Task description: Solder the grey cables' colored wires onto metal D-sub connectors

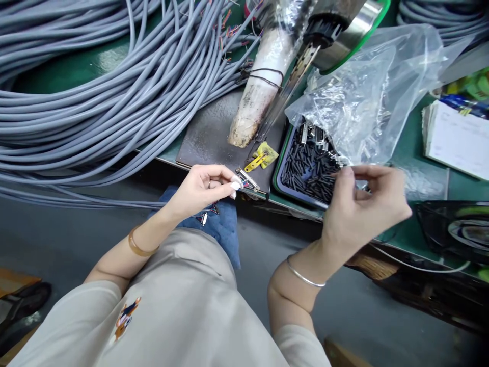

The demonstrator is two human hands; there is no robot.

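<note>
My left hand [202, 189] is closed in a pinch at the table's front edge, on thin coloured wires at one end of a multi-pin connector [247, 179]. That connector lies at the edge of a dark plate. My right hand [364, 196] is raised over the right side of a tray [278, 179] of short black tubes [305, 171], thumb and forefinger together. Whatever is between those fingertips is too small and blurred to name. Metal connectors [319, 136] lie at the back of the tray. A yellow clip-like piece [254, 162] sits just behind my left fingertips.
Grey cable coils [114, 117] cover the left of the table. A wrapped white tube [263, 71] and a soldering iron [284, 94] slant down to the dark plate [214, 127]. A plastic bag [355, 97] overhangs the tray; a paper pad [458, 140] lies right.
</note>
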